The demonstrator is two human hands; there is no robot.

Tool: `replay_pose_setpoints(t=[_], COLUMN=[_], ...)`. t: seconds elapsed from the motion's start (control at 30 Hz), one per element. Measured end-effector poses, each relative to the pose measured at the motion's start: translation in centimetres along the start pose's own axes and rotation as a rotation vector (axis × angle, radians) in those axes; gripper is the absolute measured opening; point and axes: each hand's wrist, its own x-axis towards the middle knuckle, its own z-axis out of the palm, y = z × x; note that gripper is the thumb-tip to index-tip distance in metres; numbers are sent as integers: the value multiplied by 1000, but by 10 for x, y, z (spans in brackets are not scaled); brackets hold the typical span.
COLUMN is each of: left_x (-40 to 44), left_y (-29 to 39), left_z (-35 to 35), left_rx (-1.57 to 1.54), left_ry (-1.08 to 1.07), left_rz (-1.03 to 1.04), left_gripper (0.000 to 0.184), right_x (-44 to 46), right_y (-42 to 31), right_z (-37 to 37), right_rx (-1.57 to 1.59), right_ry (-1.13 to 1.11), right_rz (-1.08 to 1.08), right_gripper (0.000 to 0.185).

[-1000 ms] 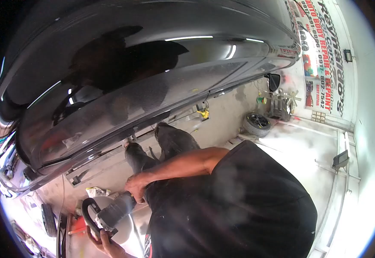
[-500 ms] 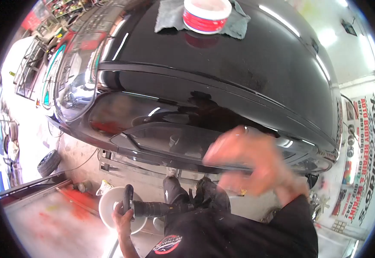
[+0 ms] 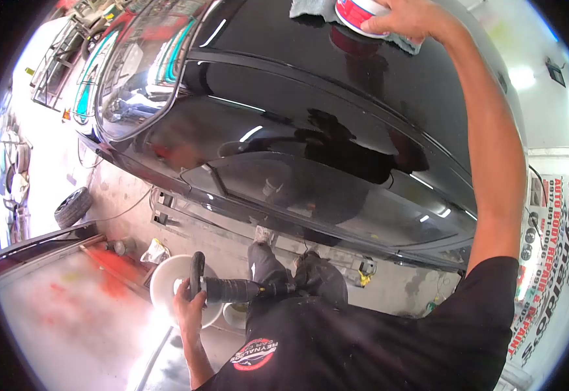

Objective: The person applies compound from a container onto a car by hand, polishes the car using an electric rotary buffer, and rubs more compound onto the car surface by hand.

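Observation:
My left hand [image 3: 189, 305] is closed around the black loop handle of a polisher [image 3: 232, 290], held low in front of my body. A round white pad [image 3: 164, 283] sits at its far left end. My right arm stretches up across the car, and my right hand [image 3: 409, 18] grips a red and white tub [image 3: 356, 14], the thumb on its near side. Part of the tub is cut off by the top of the view. Beneath it a grey cloth [image 3: 314, 8] lies on the glossy black car [image 3: 278, 130].
A loose tire [image 3: 72, 206] lies on the floor at left. Near it is a panel [image 3: 76, 293] with red and white paint. A cable trails across the floor. On the right wall hangs a printed banner [image 3: 545, 260].
My right hand has gone from over the side of the car up to the tub and taken hold of it. The view has shifted; my left hand keeps the polisher low.

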Motion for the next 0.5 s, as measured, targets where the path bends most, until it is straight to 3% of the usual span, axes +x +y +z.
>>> replay_pose_setpoints(t=[0.2, 0.43, 0.5], left_x=[1, 6, 0], left_y=[2, 5, -2], left_z=[3, 2, 3], left_rx=[-54, 15, -3], left_ry=[8, -1, 10], left_rz=[-42, 18, 46], left_gripper=[53, 54, 54], right_x=[-3, 2, -16], right_y=[-5, -14, -16], right_z=[-7, -14, -27], right_rx=[196, 177, 173], right_ry=[-235, -273, -223], right_rz=[68, 150, 33], right_gripper=[101, 74, 75])
